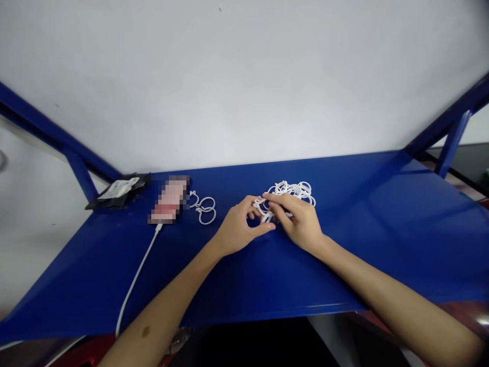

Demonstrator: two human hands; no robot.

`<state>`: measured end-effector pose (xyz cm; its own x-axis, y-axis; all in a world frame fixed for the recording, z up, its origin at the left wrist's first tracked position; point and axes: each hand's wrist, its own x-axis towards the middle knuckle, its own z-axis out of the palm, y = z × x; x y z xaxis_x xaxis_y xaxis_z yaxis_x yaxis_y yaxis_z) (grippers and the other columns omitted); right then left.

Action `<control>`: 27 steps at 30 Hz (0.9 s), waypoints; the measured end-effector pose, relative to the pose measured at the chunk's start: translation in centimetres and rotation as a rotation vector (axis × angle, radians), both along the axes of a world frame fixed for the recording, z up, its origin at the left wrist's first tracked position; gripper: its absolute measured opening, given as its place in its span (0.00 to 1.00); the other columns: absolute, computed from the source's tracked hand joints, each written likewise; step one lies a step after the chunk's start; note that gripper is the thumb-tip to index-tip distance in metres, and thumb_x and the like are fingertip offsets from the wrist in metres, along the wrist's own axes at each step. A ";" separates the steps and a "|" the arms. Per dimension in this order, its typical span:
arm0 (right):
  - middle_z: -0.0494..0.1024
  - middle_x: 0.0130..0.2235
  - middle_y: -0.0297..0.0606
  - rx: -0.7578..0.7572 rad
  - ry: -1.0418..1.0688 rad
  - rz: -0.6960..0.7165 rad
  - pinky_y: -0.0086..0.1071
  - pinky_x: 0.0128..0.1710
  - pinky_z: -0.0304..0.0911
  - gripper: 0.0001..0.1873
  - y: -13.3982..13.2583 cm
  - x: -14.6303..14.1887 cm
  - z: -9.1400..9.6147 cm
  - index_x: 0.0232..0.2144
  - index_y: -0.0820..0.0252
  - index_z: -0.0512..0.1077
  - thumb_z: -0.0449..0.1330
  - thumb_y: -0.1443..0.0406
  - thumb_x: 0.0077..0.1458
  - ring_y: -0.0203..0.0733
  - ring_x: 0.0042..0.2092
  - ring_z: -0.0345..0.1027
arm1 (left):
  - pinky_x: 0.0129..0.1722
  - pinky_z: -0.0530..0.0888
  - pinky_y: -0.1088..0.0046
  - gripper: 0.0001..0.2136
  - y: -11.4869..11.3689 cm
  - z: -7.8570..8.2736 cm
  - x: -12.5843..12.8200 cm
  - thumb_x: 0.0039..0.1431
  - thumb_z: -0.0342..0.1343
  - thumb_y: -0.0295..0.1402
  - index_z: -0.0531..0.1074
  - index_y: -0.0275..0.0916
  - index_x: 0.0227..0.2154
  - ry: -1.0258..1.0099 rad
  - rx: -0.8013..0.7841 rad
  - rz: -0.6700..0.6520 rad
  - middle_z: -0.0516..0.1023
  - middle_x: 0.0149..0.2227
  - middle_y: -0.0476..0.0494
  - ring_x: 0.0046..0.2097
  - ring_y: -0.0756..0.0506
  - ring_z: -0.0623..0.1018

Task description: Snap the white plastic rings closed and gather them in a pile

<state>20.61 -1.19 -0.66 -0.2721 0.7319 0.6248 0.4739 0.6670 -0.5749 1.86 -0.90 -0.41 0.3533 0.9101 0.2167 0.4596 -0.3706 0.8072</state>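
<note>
On the blue table (382, 229) lies a pile of several white plastic rings (296, 191). My left hand (237, 229) and my right hand (300, 219) meet at the pile's near-left edge. Both pinch one white ring (263, 210) between thumb and fingers. Part of that ring is hidden behind my fingers.
Two or three linked white rings (205, 208) lie apart to the left. Beside them is a blurred phone (170, 200) with a white cable (133, 283) running off the front edge. A black packet (119, 191) sits at the back left corner. Blue frame bars (453, 120) rise on both sides.
</note>
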 end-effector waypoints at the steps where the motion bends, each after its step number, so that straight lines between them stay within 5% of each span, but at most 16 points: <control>1: 0.82 0.40 0.39 -0.009 0.005 -0.013 0.34 0.37 0.71 0.14 0.1 0.0 0.1 0.50 0.55 0.75 0.53 0.65 0.68 0.39 0.37 0.76 | 0.36 0.72 0.70 0.17 -0.1 0.0 0.2 0.53 0.67 0.35 0.69 0.43 0.43 -0.001 -0.018 0.001 0.78 0.29 0.54 0.32 0.48 0.77; 8: 0.81 0.30 0.35 -0.082 0.030 -0.203 0.30 0.29 0.65 0.10 1.1 0.8 0.2 0.43 0.59 0.77 0.57 0.64 0.64 0.35 0.26 0.70 | 0.38 0.73 0.68 0.15 0.0 1.3 -0.3 0.55 0.67 0.38 0.74 0.45 0.44 -0.096 -0.080 0.172 0.83 0.30 0.53 0.32 0.47 0.79; 14: 0.77 0.26 0.32 -0.089 0.026 -0.202 0.27 0.26 0.60 0.10 1.1 0.7 0.1 0.41 0.60 0.76 0.56 0.63 0.64 0.33 0.23 0.67 | 0.41 0.74 0.72 0.10 0.8 1.6 -1.6 0.55 0.66 0.40 0.77 0.41 0.36 -0.410 -0.146 0.136 0.84 0.34 0.48 0.38 0.47 0.82; 22: 0.78 0.26 0.33 -0.133 -0.033 -0.163 0.27 0.25 0.59 0.10 1.0 0.1 -0.7 0.41 0.60 0.75 0.55 0.63 0.65 0.33 0.22 0.66 | 0.37 0.74 0.74 0.12 1.7 0.2 -1.6 0.50 0.70 0.39 0.75 0.40 0.31 -0.708 -0.225 0.063 0.81 0.30 0.50 0.31 0.52 0.77; 27: 0.77 0.25 0.32 -0.117 -0.013 -0.182 0.27 0.26 0.59 0.09 1.3 0.3 -0.8 0.40 0.60 0.74 0.55 0.64 0.65 0.34 0.22 0.66 | 0.39 0.74 0.69 0.12 1.1 1.2 -4.2 0.57 0.65 0.43 0.73 0.41 0.34 -0.475 -0.088 0.132 0.81 0.34 0.47 0.35 0.48 0.78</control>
<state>20.94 0.11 -1.47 -0.1360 0.8371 0.5298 0.5885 0.4985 -0.6365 -2.38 0.17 0.84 0.1147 0.9624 0.2462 0.0725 -0.2553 0.9641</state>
